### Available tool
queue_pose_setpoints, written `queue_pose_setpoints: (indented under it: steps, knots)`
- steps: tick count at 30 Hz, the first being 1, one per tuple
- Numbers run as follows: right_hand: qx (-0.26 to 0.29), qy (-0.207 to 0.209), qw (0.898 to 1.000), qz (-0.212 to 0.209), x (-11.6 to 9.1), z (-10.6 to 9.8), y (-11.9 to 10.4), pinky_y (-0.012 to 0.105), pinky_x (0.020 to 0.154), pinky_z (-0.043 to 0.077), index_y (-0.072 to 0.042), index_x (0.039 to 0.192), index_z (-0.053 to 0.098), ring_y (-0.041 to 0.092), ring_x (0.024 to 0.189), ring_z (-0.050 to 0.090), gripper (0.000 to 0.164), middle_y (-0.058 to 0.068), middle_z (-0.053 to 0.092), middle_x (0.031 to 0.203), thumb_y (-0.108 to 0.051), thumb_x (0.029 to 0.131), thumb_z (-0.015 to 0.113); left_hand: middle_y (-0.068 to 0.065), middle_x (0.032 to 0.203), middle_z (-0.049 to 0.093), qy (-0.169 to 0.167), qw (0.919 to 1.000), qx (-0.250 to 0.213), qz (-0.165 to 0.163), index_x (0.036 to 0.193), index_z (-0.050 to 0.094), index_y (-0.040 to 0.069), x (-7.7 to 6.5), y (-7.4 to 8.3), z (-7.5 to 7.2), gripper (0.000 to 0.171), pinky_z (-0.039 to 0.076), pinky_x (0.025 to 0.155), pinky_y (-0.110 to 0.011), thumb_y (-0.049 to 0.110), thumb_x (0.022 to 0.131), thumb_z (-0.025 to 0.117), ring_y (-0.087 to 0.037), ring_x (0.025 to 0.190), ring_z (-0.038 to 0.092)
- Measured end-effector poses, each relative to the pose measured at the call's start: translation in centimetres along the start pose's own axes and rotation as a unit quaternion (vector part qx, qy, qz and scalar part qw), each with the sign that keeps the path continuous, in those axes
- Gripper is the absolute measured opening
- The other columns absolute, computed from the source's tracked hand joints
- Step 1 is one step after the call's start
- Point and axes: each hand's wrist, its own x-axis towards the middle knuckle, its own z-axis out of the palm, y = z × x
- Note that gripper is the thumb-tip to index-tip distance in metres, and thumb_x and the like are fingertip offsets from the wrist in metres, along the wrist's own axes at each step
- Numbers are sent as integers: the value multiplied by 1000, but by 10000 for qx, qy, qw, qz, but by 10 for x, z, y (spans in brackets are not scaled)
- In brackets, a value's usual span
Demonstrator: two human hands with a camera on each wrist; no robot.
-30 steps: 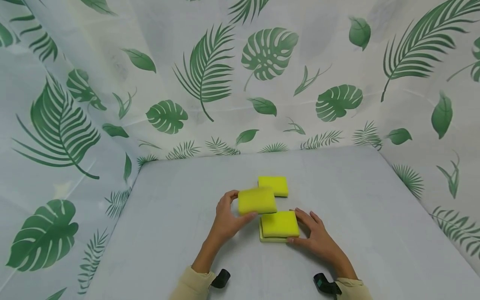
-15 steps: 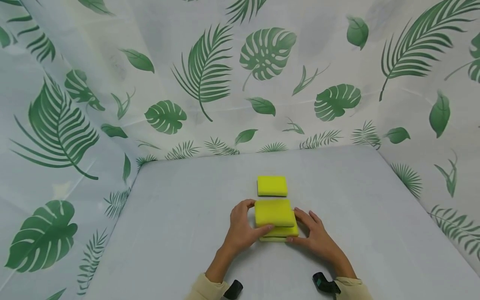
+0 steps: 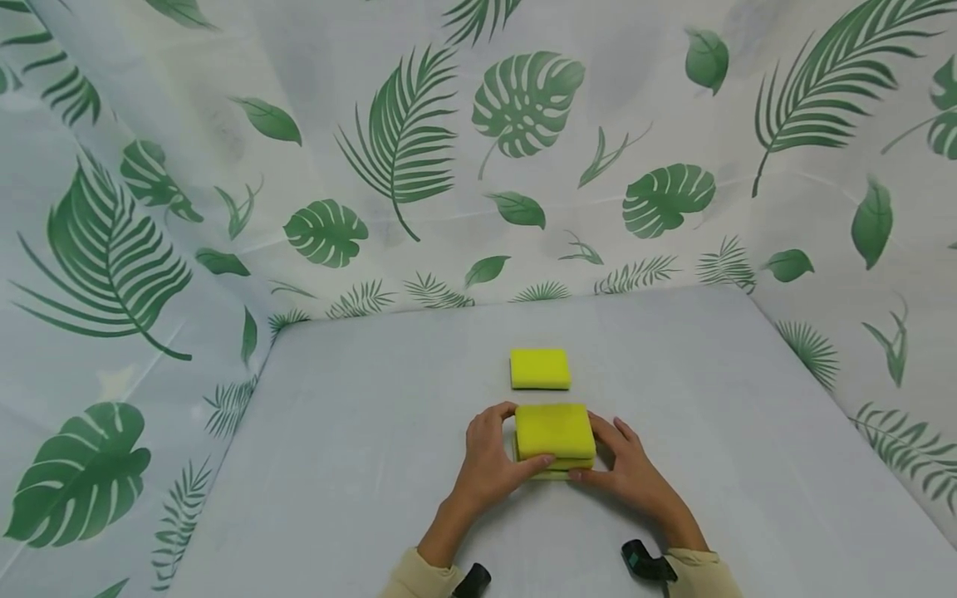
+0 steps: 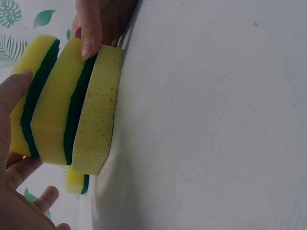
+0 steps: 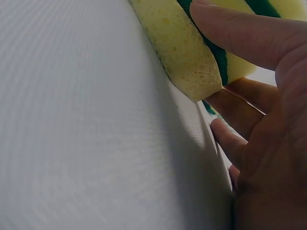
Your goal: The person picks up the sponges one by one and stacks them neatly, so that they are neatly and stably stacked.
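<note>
Three sponges are stacked on the white table. My left hand (image 3: 486,465) grips the top sponge (image 3: 555,430), thumb on its near side and fingers behind its left edge. That sponge is yellow with a dark green scouring layer underneath. Below it lies a second yellow-and-green sponge (image 4: 55,105), touching it in the left wrist view. At the bottom sits a paler, porous sponge (image 4: 98,110) without a visible green layer. From the right, my right hand (image 3: 639,477) holds the lower part of the stack, its thumb in front and fingers around the far side.
Another yellow sponge (image 3: 540,369) with a dark underside lies on the table (image 3: 359,432) behind the stack. Leaf-printed cloth walls (image 3: 419,274) enclose the table at the back and both sides.
My left hand has carried the top sponge rightward and down onto the stack. My right hand has stayed at the lower sponges.
</note>
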Motion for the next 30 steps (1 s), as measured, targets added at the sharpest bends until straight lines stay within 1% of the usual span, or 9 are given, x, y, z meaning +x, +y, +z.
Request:
queue_pose_setpoints:
  steps: [6, 11, 15, 17, 20, 22, 25, 27, 30]
  knots:
    - [-43, 11, 9999, -121, 0, 1, 0, 68, 124, 5, -3, 157, 50, 48, 152, 33, 91, 24, 43, 164, -38, 85, 91, -13, 145, 54, -31, 10000, -2, -40, 147, 46, 7, -2, 1, 2, 85, 35, 116, -61, 48, 86, 89, -35, 138, 46]
    - [-55, 27, 9999, -146, 0, 0, 1, 68, 124, 5, -4, 157, 51, 48, 152, 34, 90, 22, 45, 164, -39, 85, 91, -12, 144, 54, -32, 10000, 31, 44, 148, 45, 8, -3, -2, 3, 84, 32, 118, -60, 46, 87, 89, -33, 137, 47]
    - [-15, 31, 9999, -151, 0, -1, 0, 67, 125, 4, -5, 157, 51, 47, 152, 35, 89, 21, 46, 163, -39, 85, 91, -11, 148, 52, -32, 9999, -7, 115, 152, 42, 9, -4, -4, 4, 88, 31, 118, -60, 46, 87, 89, -31, 138, 47]
    - [-1, 26, 9999, -114, 0, -1, 0, 67, 125, 4, -5, 157, 51, 47, 153, 34, 90, 21, 45, 164, -39, 85, 91, -10, 151, 51, -75, 9998, -120, 117, 156, 38, 10, -4, -6, 3, 93, 33, 117, -61, 48, 87, 89, -32, 140, 45]
    - [4, 8, 10000, -39, -1, -1, -1, 67, 125, 4, -4, 158, 50, 47, 153, 33, 91, 21, 44, 164, -40, 85, 91, -7, 155, 48, -169, 9987, -481, -3, 162, 32, 14, -5, -8, 0, 97, 33, 117, -65, 50, 89, 86, -33, 146, 39]
    - [29, -11, 10000, 14, 0, -1, -2, 67, 125, 3, -5, 158, 50, 47, 154, 31, 92, 21, 44, 165, -40, 84, 91, -4, 157, 47, -191, 9968, -771, -107, 163, 30, 18, -4, -11, -3, 93, 31, 117, -66, 50, 93, 80, -34, 149, 36]
    - [20, -29, 10000, 41, 0, -1, -2, 66, 125, 3, -5, 158, 50, 47, 154, 31, 92, 21, 44, 165, -41, 84, 91, -5, 160, 47, -96, 9942, -1057, -148, 164, 29, 19, -1, -17, -8, 79, 27, 120, -68, 46, 101, 68, -35, 152, 34]
    - [13, -32, 10000, 37, 0, -1, -2, 66, 125, 3, -5, 158, 50, 46, 154, 31, 92, 21, 44, 165, -41, 84, 91, -9, 160, 47, 41, 9927, -1202, -83, 163, 29, 15, 3, -21, -11, 70, 25, 121, -68, 41, 107, 60, -36, 153, 35]
    - [15, -31, 10000, 8, 0, -1, -2, 65, 126, 4, -5, 158, 49, 46, 154, 32, 92, 20, 44, 165, -40, 84, 91, -15, 160, 47, 238, 9908, -1331, -59, 163, 29, 9, 9, -28, -17, 63, 25, 122, -67, 35, 112, 52, -38, 153, 36]
